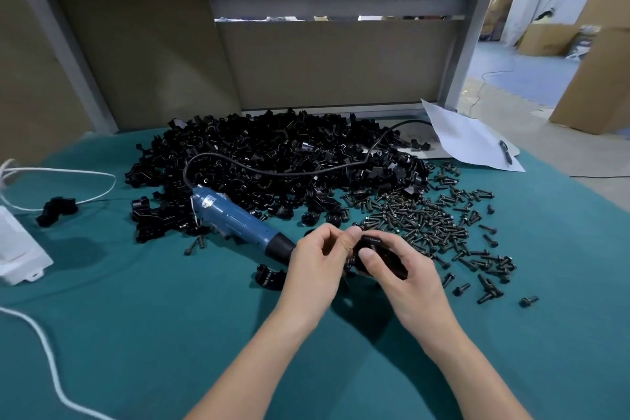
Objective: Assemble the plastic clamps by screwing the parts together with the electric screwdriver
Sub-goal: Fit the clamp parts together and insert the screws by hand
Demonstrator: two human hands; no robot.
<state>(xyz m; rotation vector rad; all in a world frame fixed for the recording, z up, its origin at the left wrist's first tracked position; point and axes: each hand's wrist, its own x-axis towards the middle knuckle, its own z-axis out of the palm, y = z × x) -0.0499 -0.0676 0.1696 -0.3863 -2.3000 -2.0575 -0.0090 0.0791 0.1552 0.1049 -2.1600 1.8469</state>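
My right hand (pixel 399 269) grips a black plastic clamp part (pixel 385 257) just above the teal mat. My left hand (pixel 318 261) pinches at the same part from the left, its fingertips meeting the right thumb; what it pinches is hidden. The blue electric screwdriver (pixel 238 220) lies on the mat left of my hands, its black nose pointing at my left hand. One loose black half-clamp (pixel 267 278) lies by my left wrist. A big heap of black clamp parts (pixel 272 160) fills the back of the mat. Dark screws (pixel 433 225) are scattered to the right.
The screwdriver's black cable (pixel 289 171) runs over the heap. A white box (pixel 17 249) with white cords sits at the left edge, near an assembled black clamp (pixel 56 210). A paper sheet (pixel 470 137) with a pen lies at the back right. A partition wall stands behind.
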